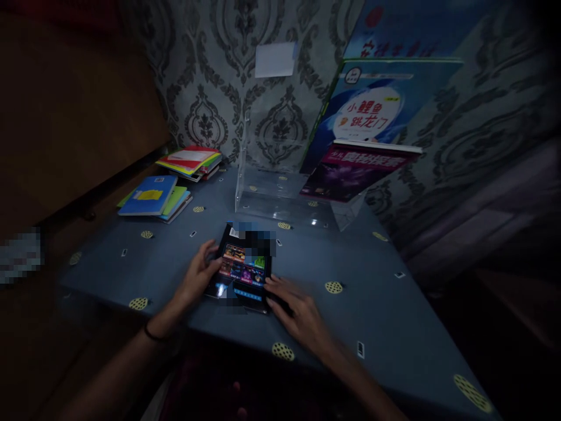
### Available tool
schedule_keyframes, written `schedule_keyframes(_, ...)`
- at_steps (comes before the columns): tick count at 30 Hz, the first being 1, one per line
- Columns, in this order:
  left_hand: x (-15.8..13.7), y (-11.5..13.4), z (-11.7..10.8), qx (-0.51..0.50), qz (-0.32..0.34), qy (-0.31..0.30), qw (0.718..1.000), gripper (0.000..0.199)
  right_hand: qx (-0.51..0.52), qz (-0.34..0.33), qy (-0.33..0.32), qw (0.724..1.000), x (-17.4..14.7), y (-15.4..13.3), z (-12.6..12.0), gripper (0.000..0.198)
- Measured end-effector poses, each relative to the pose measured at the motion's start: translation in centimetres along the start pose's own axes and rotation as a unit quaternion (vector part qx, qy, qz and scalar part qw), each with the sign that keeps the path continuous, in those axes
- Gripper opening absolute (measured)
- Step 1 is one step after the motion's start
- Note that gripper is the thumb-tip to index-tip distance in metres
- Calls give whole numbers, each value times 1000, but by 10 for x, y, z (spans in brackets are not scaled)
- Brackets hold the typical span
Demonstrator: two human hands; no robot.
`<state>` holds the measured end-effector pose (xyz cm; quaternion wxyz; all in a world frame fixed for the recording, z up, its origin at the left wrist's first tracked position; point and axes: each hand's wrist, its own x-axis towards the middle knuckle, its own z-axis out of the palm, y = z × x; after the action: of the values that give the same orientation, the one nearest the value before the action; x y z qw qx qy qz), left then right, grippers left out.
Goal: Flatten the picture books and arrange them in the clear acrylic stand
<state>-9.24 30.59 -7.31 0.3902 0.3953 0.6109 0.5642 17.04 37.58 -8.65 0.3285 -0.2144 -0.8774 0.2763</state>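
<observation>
A dark book with small colour pictures on its glossy cover is between my two hands at the near part of the table. My left hand grips its left edge, thumb over the cover. At the lower right edge, the fingers of my right hand are closed against the book's side. Whether the book rests flat or is slightly raised, I cannot tell. Behind it stands a clear acrylic rack, with a purple book leaning on its right side and a blue book behind that one.
On the table's left lie a pile with a blue book on top and, farther back, a pile with a red and yellow cover. A patterned tablecloth covers the table. Patterned wallpaper rises behind; a brown wooden panel borders the left.
</observation>
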Motion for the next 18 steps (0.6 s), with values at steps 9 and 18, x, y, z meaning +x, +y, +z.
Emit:
schedule_keyframes(9, 4, 25, 19, -116, -82, -103, 984, 57, 32, 156, 89, 983, 3, 10, -2, 52)
schedule_keyframes(18, 12, 44, 22, -35, 85, -155, 984, 59, 316, 251, 41, 914, 40, 13, -14, 40)
